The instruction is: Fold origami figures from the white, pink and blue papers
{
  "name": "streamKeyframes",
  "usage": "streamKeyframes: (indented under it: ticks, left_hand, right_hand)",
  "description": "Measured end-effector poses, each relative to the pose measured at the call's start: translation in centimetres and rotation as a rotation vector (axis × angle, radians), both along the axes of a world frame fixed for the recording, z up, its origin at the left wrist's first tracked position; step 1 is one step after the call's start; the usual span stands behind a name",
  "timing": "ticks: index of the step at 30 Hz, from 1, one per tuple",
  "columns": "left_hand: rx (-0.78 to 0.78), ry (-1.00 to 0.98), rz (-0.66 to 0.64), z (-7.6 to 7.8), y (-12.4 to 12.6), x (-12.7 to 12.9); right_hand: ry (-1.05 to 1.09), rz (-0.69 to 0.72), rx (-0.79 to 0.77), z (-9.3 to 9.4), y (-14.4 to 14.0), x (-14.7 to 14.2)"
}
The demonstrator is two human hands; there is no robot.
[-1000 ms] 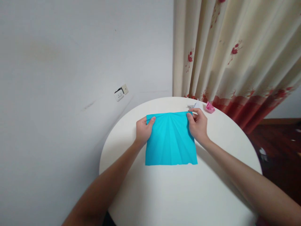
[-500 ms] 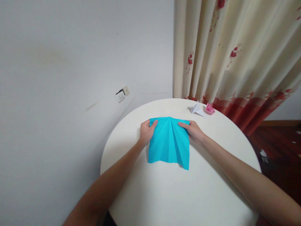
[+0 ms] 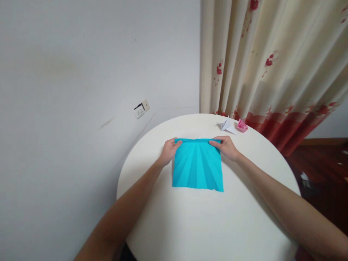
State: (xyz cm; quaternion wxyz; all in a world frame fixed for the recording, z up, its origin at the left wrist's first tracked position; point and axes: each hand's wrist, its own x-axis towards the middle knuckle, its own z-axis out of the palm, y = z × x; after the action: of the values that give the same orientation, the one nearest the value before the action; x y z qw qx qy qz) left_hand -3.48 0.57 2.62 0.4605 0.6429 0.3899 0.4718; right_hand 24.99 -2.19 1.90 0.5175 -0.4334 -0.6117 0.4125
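A creased sheet of blue paper (image 3: 198,166) spreads out between my hands over the white round table. Fold lines fan down across it from the middle of its far edge, and a narrow strip along that edge looks bent over. My left hand (image 3: 169,149) pinches the far left corner, thumb on top and fingers behind. At the far right corner my right hand (image 3: 226,146) grips the paper the same way. The near edge is slightly uneven and hangs free of both hands.
The round white table (image 3: 206,221) stands against a wall with a socket (image 3: 139,112). At its far right edge lie a folded white paper piece (image 3: 227,125) and a folded pink one (image 3: 242,125). A cream and red curtain (image 3: 261,72) hangs behind them.
The paper has gone from a peaked, gathered shape to a flatter, wider one, with its far edge straighter and bent over in a strip. Both hands keep hold of it.
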Motion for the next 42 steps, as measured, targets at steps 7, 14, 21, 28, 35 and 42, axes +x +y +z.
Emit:
streamKeyframes:
  ticks: [7,14,21,28,35,42]
  left_hand:
    - [0.131,0.42,-0.13,0.4,0.6,-1.2]
    - [0.16,0.7,-0.152,1.3,-1.3,0.5]
    - [0.222,0.788,-0.229,0.8,-1.4,0.7]
    - [0.375,0.81,-0.314,-0.1,-2.2,1.7]
    - [0.443,0.865,-0.18,-0.1,-2.9,2.5]
    - [0.493,1.001,-0.107,0.3,-3.5,3.1]
  right_hand:
    - [-0.12,0.159,-0.128,-0.2,-0.7,-1.2]
    - [-0.239,0.225,-0.085,-0.3,-1.4,-2.8]
    - [-0.645,0.168,0.123,-0.3,-1.6,-2.5]
    - [-1.118,0.111,0.304,1.2,-3.5,-5.2]
    - [-1.142,0.09,0.304,1.0,-3.6,-5.8]
    - [-1.196,0.099,0.327,1.2,-3.7,-5.5]
